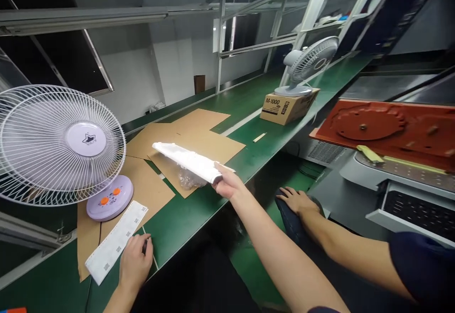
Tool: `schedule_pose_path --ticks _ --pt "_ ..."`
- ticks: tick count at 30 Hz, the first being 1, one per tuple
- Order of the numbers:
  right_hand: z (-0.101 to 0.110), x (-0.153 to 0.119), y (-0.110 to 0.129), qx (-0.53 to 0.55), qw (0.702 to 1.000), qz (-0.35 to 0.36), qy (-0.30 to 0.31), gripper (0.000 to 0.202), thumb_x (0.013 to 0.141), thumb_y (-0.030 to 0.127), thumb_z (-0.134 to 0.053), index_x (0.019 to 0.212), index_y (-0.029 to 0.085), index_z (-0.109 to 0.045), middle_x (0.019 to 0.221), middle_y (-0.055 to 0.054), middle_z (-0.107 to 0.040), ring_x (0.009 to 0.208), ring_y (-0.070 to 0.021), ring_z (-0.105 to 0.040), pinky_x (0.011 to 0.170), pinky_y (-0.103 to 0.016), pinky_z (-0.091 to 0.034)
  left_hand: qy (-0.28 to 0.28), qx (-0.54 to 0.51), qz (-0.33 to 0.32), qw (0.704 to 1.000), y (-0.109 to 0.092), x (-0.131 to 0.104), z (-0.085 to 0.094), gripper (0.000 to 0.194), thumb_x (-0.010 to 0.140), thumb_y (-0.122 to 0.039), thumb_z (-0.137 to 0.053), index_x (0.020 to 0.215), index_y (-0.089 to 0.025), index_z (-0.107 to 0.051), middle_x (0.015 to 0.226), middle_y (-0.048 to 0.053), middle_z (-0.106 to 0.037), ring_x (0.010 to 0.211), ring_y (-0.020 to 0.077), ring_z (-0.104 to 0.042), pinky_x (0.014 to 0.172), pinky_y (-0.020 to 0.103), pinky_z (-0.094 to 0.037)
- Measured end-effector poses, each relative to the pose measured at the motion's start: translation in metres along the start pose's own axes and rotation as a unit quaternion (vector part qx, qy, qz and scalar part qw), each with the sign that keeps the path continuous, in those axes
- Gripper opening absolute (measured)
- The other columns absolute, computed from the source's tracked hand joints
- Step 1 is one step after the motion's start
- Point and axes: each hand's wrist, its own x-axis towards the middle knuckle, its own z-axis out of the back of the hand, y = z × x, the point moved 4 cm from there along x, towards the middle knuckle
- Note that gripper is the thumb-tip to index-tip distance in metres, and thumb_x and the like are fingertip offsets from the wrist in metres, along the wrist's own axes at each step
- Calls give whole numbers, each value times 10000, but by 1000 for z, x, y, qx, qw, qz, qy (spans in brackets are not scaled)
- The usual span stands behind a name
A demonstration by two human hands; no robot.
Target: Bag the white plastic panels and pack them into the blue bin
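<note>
So the right hand (227, 180) was closed on the near end of a long white folded piece (186, 159), thumb on top, and the rest of it stuck out over the tabletop (179, 223) and some flat cardboard (199, 138). Couldn't tell if it was plastic or paper, it was pretty washed out. A crumpled clear plastic bag (190, 179) sat right under it, partly hidden by it.

The left hand (136, 258) was down low with its fingers curled, a small dark thing (145, 245) showing between thumb and fingers, no clue what. It overlapped the edge of a white strip with square codes (117, 242), which lay slanted, partly on the cardboard.

As for stuff in the way: a lavender fan (87, 138) with orange knobs hogged the left side, base on the cardboard, its wire cage blocking what was behind it, and a dark cord (100, 232) ran down near the strip. Farther along, a gray fan (309, 64) stood on an M-1000 carton (287, 107), with a small pale stick (259, 137) lying nearby. Off to the right, a co-worker's hand (298, 199) rested on something dark, below a red panel (373, 128).
</note>
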Motion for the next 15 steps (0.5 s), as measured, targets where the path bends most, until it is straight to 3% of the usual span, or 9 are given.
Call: schedule_pose_path --ticks 2,4,6,8,10,12,15 --pt "10 -23 -10 10 1000 -19 -1 382 1006 218 -752 1373 185 -654 1145 -110 -827 954 -268 -831 805 -400 -737 8 -6 -35 999 -22 33 -11 240 1086 -357 -548 1077 -239 -756 879 74 -731 850 289 -711 781 447 -596" --pt "19 -43 -21 29 998 -47 -9 404 1018 224 -741 1408 190 -642 1190 -117 -823 1002 -275 -830 853 -425 -734 30 -31 -84 996 -51 72 -31 227 1090 -318 -540 1120 -231 -748 1012 105 -761 980 301 -719 886 471 -602" --pt "26 -58 -30 44 996 -71 -21 404 1029 226 -723 1423 184 -640 1222 -124 -818 1028 -279 -828 893 -440 -728 58 -61 -124 989 -79 109 -56 264 1071 -297 -582 1281 -209 -715 1320 158 -736 1261 340 -674 1088 533 -565" --pt "30 -66 -35 56 995 -81 -29 384 1042 216 -692 1420 168 -646 1241 -129 -814 1052 -279 -826 924 -441 -722 102 -62 -122 985 -97 140 -82 499 999 -300 -711 1468 -154 -620 1552 223 -610 1474 410 -543 1228 607 -469" --pt "34 -67 -35 74 994 -71 -34 372 1044 191 -670 1413 144 -651 1252 -142 -810 1092 -283 -819 957 -446 -713 172 -39 -86 981 -99 158 -102 700 953 -257 -771 1580 -93 -508 1516 279 -627 1449 436 -574 1226 622 -464" --pt "37 -65 -33 91 993 -53 -46 379 1026 167 -678 1402 124 -658 1253 -155 -809 1126 -297 -810 978 -466 -706 239 -8 -68 969 -92 160 -110 681 972 -178 -712 1606 -92 -480 1364 263 -727 1306 402 -688 1156 583 -521" --pt "44 -64 -31 102 992 -37 -61 383 982 156 -720 1359 106 -689 1255 -174 -806 1137 -326 -806 983 -497 -704 303 29 -102 947 -73 139 -90 492 983 -124 -614 1466 -209 -648 1189 164 -815 1130 346 -776 1028 486 -580"
